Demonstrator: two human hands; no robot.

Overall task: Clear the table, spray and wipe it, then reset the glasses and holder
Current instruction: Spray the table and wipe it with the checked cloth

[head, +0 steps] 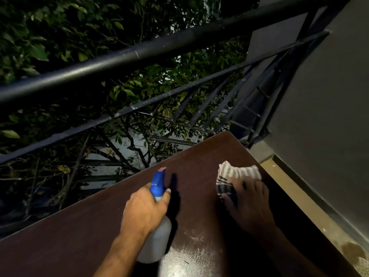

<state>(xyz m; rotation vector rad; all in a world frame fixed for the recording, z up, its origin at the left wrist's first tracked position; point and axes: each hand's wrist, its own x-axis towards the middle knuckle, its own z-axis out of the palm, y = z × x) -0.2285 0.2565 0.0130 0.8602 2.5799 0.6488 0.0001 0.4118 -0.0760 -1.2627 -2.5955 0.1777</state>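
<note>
Because the table stands right against the railing with leaves and a drop beyond, the likeliest slip is spray going past the far edge: the nozzle of the spray bottle points toward 12 o'clock, close to that edge, so a squeeze now may wet the air more than the wood. A second risk, as I judge it, is the cloth being pushed off the corner at 1 o'clock, since it sits near the table's far right end. The misted patch at 6 o'clock, just beside the bottle's base, may dry streaky if it is left unwiped.

The left hand is wrapped round the bottle's neck, a finger out front by the trigger. The right hand presses the striped cloth flat on the tabletop, fingers spread over its near end. Bottle and cloth lie apart, cloth at 3 o'clock from the bottle. No glasses or holder show on the visible tabletop.
</note>
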